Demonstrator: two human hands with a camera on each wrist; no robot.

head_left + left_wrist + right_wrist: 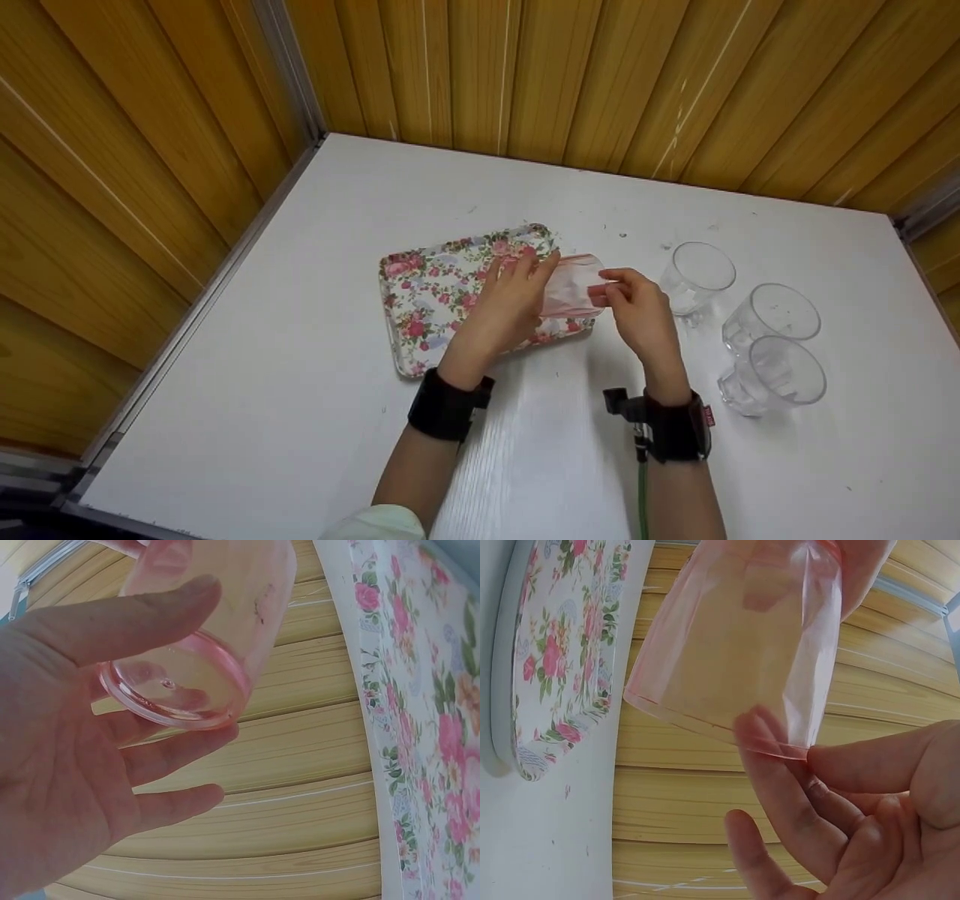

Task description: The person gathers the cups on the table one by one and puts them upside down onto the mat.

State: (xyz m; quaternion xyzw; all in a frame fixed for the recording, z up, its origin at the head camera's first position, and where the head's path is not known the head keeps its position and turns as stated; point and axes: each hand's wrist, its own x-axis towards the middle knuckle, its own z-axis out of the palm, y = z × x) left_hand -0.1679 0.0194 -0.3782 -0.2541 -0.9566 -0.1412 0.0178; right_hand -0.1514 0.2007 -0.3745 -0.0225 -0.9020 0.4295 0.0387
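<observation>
Between my two hands is a clear pink plastic cup (pixel 571 289), lying on its side in the air over the right end of a floral tray (pixel 435 300). My left hand (pixel 504 304) grips the base end; in the left wrist view the thumb lies along the cup's wall (pixel 247 607) and two lower fingers stretch out past the base. With thumb and index finger, my right hand (pixel 643 311) pinches the rim, and the right wrist view shows the index fingertip inside the mouth of the cup (pixel 735 660).
Three clear drinking glasses stand to the right of my right hand: one farther back (pixel 697 279), one in the middle (pixel 771 321) and one nearest me (pixel 780 375). A white table (pixel 262 420) carries everything. Wood-patterned walls (pixel 480 82) rise behind it and at the left.
</observation>
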